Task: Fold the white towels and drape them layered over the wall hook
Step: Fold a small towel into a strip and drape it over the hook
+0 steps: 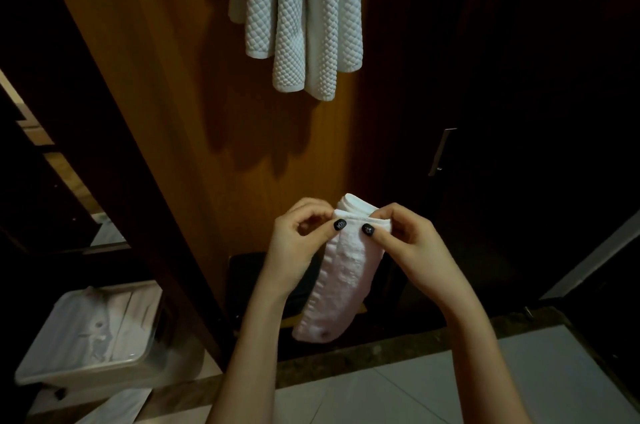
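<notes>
Wooden wall panel [180,77] carries the waffle-weave towels [298,14] well above the fingertips. They hang in overlapping lengths, so layering is judged partly done. The hook is cut off by the top edge. Below the fingers the folded white towel [343,271] hangs straight down, its stacked fold edges held level, probably to keep the layers aligned for draping. Left hand [298,243] and right hand [405,236] each pinch that top edge, thumb against curled forefinger, close together. A dark spot near the lower hem is unidentifiable.

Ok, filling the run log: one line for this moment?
left hand + right hand pinch folded towel | hung towels above
</notes>
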